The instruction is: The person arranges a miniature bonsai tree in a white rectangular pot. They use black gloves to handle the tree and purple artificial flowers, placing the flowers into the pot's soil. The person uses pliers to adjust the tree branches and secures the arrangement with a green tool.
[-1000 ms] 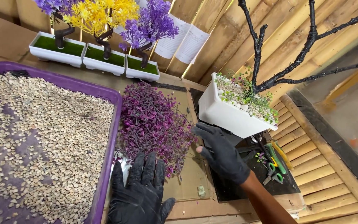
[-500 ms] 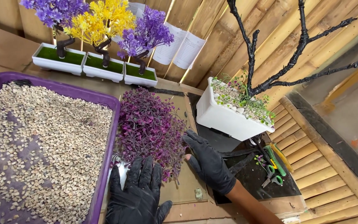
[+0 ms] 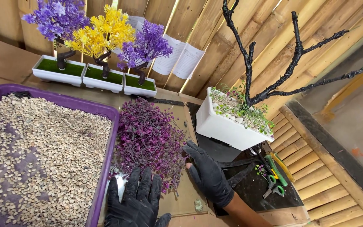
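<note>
The heap of purple foliage sprigs [image 3: 150, 143] lies on the counter [image 3: 177, 197] between the purple tray of pebbles [image 3: 38, 147] and the white planter [image 3: 225, 126] with its bare black tree [image 3: 269, 71]. Both gloved hands are open, holding nothing: the left hand [image 3: 137, 201] lies flat with fingers spread at the heap's near edge, the right hand [image 3: 206, 174] touches its right fringe. Separating a sprig looks best done by steadying the pile and drawing one stem gently, to avoid tangles. Green-handled scissors [image 3: 274, 185] lie rightward.
</note>
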